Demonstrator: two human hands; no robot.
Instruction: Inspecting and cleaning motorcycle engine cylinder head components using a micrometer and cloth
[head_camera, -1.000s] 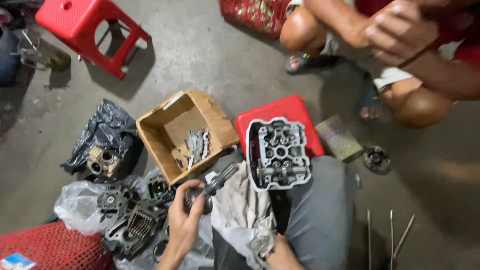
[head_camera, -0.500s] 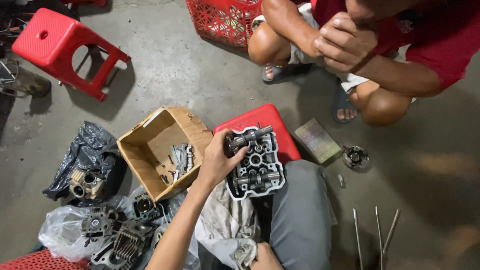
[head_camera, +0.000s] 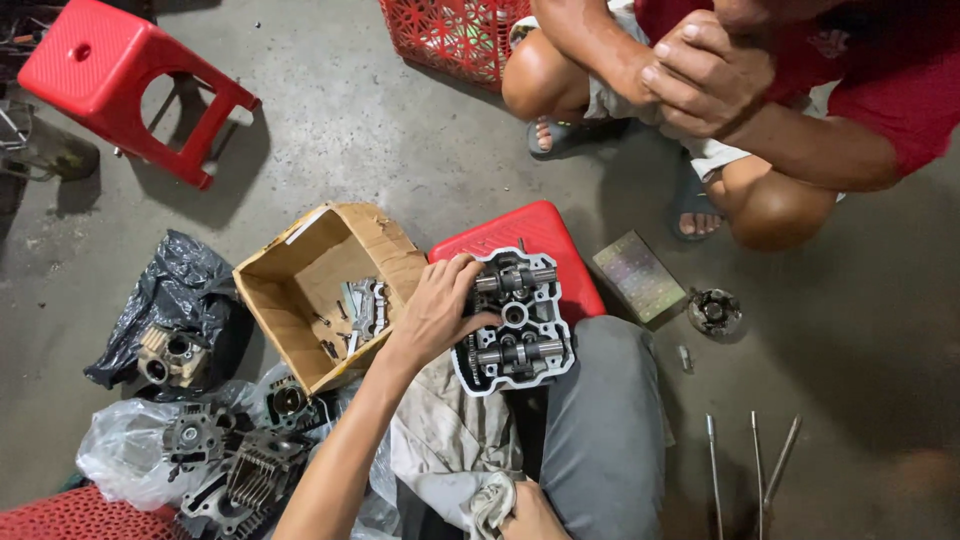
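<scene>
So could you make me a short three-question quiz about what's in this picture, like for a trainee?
1. True or false: the left hand rests on the engine cylinder head.
2. What lies inside the cardboard box? A) metal parts B) fruit C) rope
3. Fill in: the right hand grips a ____.

Key:
1. True.
2. A.
3. Cloth, at the bottom edge of the view.

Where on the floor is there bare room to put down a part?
Bare concrete lies between the red stool and the cardboard box, and right of the metal rods. It is crowded left of the box, around the black bag and engine parts.
</scene>
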